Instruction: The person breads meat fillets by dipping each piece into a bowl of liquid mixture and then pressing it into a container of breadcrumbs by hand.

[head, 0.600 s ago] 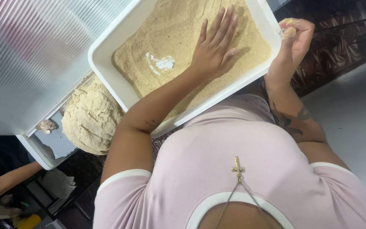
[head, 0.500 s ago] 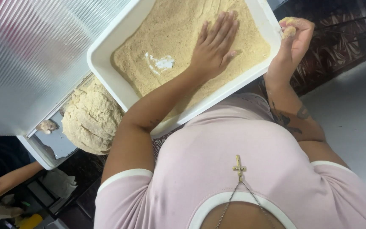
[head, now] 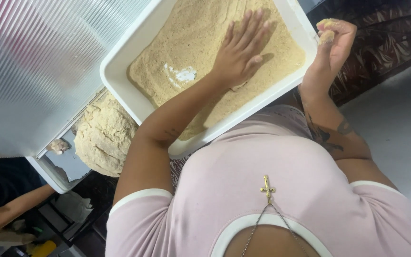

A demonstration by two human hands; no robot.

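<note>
Left grip [head: 241, 54] lies flat and open, pressing the crumbs [head: 200, 43] level in the white tray [head: 120, 62]; right grip [head: 334, 40] pinches a crumb-coated lump (held clear beside the rim).

White tray [head: 134, 102] smooth plastic — crumbs [head: 205, 57] dry, grainy; dough [head: 105, 138] rough, matt.

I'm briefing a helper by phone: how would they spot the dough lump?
Find the big white tray of tan crumbs under the left hand. Just below its lower-left corner, a smaller metal tray holds the dough lump: a rough, cracked beige mound, not loose crumbs.
</note>
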